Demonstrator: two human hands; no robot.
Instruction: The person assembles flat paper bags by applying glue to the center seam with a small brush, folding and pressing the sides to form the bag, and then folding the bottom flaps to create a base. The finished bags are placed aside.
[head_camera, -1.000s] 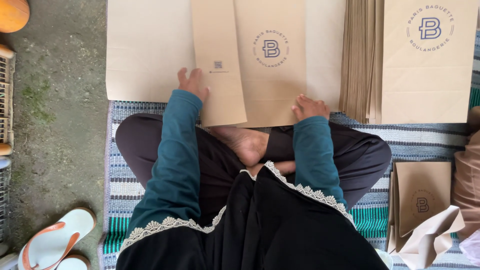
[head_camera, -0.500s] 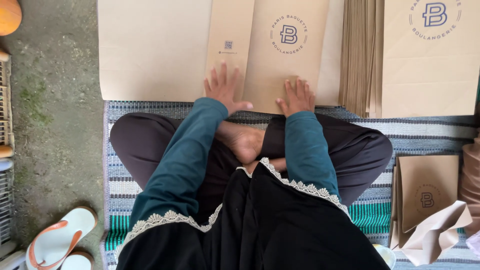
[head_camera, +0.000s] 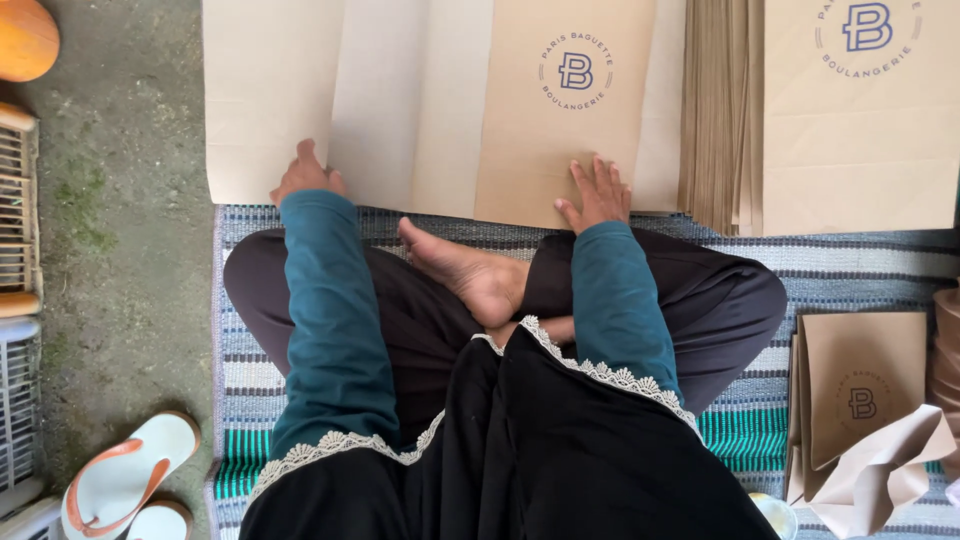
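A large brown paper sheet (head_camera: 400, 100) lies flat in front of my crossed legs, part of it folded over so a panel with a round blue printed mark faces up. My left hand (head_camera: 305, 175) rests flat on the sheet's near left edge. My right hand (head_camera: 597, 192) presses flat, fingers spread, on the near edge of the folded panel. Neither hand grips anything. Both arms wear teal sleeves.
A tall stack of flat brown paper bags (head_camera: 830, 120) stands at the upper right. More finished bags (head_camera: 860, 390) and crumpled paper lie at the lower right. I sit on a striped blue mat (head_camera: 760, 420). White and orange sandals (head_camera: 125, 480) lie on the concrete at left.
My left hand has slid left, away from my right hand, unfolding a flap of the sheet. The right hand stays on the printed panel.
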